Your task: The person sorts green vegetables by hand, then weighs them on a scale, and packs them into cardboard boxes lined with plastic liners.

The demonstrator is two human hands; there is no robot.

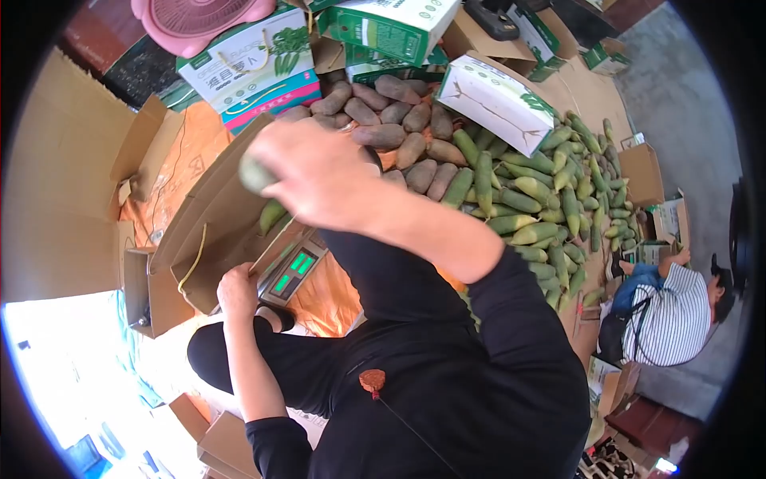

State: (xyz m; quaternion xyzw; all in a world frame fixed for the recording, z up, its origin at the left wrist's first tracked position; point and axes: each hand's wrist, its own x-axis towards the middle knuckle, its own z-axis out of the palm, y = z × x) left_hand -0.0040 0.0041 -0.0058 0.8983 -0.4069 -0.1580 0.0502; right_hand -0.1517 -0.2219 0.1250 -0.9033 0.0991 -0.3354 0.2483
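My right hand (315, 172), blurred by motion, is closed around a green radish (255, 175) above an open cardboard box (209, 223). Only the radish's rounded end shows past my fingers. Inside the box another green radish (272, 215) is partly visible; the rest of the inside is hidden. A digital scale (297, 271) with lit green displays is beside the box's lower edge, and part of the box appears to rest on it. My left hand (238, 294) grips the near edge of the box, close to the scale. A yellow cord handle (194, 259) hangs on the box's side.
A large pile of green radishes (550, 203) lies to the right, with brownish-purple radishes (399, 120) behind. Printed cartons (254, 72), a white-topped carton (496, 102) and a pink basket (199, 20) stand at the back. A person in a striped shirt (674, 315) sits at right.
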